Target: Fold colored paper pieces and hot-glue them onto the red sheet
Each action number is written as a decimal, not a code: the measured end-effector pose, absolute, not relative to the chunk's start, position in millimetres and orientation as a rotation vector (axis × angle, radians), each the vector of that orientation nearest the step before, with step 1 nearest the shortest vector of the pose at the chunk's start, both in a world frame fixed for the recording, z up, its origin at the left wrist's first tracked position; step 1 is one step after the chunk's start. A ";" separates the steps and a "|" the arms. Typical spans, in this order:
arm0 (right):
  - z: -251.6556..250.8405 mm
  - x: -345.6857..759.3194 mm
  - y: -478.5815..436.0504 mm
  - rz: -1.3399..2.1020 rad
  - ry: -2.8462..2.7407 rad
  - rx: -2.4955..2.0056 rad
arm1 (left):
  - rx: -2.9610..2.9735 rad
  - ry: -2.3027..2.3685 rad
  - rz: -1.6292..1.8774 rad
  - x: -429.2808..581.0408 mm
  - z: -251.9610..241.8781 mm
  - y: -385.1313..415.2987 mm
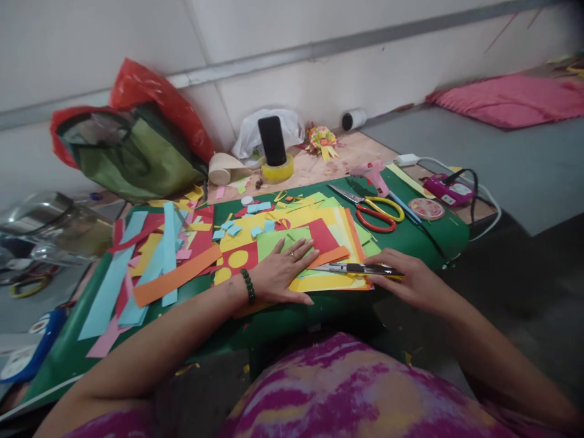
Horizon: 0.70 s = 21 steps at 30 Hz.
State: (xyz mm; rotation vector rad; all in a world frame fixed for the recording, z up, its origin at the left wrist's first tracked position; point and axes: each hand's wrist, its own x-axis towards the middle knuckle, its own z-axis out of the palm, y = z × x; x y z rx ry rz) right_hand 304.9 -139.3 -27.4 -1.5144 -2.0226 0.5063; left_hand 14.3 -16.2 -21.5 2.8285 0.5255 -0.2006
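Note:
My left hand (283,267) lies flat with fingers spread on a stack of coloured paper, pressing on a green sheet (269,246) and a red sheet (327,234). Yellow sheets (314,283) show beneath. In my right hand (406,277) is a utility knife (365,269), its blade pointing left toward my left hand over the paper. An orange strip (335,257) lies just beyond the blade, its left end close to my left fingers. Small blue paper pieces (234,230) are scattered past my left hand.
Scissors (376,210), a pink glue gun (374,176) and a purple power adapter (449,190) lie to the right. Blue strips (114,274) and a long orange strip (176,277) spread at left. Behind stand a phone (272,141) on a tape roll (277,169) and a green bag (137,152).

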 end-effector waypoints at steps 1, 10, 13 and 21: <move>-27.7 304.8 -139.5 0.504 -2.026 -1.514 | 2.827 0.528 -0.203 14.3 -21.2 -16.1; -28.1 305.3 -136.1 0.508 -2.038 -1.503 | 2.794 0.510 -0.252 13.2 -16.8 -14.7; -28.0 305.4 -135.9 0.519 -2.041 -1.510 | 2.778 0.521 -0.233 13.4 -16.9 -15.2; -28.8 305.0 -142.6 0.521 -2.017 -1.509 | 2.766 0.542 -0.243 14.9 -16.7 -16.8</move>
